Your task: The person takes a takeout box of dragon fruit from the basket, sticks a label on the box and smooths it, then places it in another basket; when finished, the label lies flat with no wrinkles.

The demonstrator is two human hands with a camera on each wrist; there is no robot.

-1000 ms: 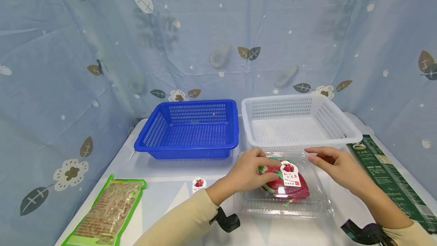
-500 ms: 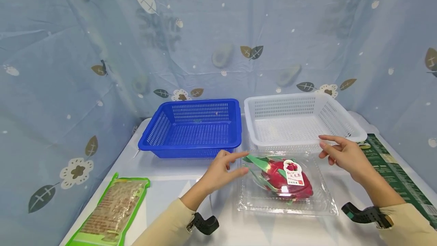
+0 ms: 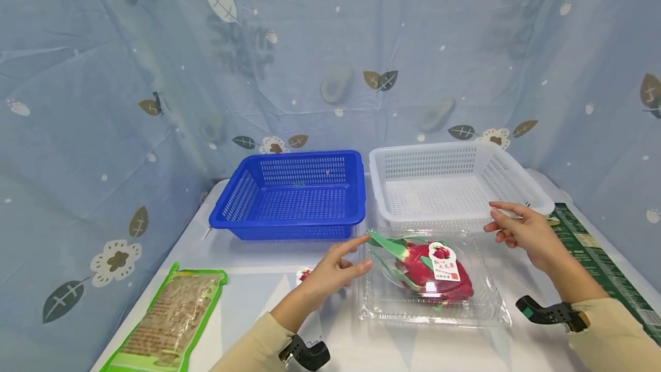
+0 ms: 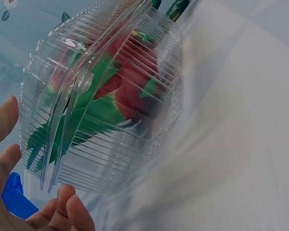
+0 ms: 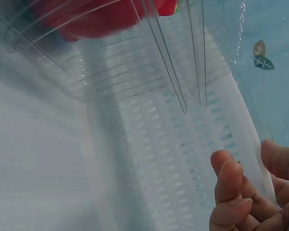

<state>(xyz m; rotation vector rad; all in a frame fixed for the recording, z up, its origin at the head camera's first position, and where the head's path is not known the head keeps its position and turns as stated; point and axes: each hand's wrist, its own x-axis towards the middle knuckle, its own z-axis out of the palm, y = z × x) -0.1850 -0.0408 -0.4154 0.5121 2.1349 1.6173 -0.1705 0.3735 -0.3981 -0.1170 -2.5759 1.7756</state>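
A clear plastic clamshell box (image 3: 434,312) holds a red dragon fruit (image 3: 462,286) with green leaf tips and a white label (image 3: 443,262). Its lid is down over the fruit. My left hand (image 3: 330,274) is at the box's left side, fingers relaxed and thumb apart from index; the index tip is close to the back left corner, and whether it touches cannot be told. In the left wrist view the fingers (image 4: 74,211) hold nothing. Off the box's right side, near the white basket, my right hand (image 3: 529,240) hovers with loosely bent fingers and nothing in them.
A blue basket (image 3: 296,225) and a white basket (image 3: 457,217) stand behind the box. To the left lies a green-edged packet (image 3: 167,317). A flat dark green package (image 3: 594,263) lies along the right edge. A small fruit sticker (image 3: 303,274) shows behind my left hand.
My left hand has drawn back leftward from over the fruit to the box's left side. My right hand has moved a little right and away from the box.
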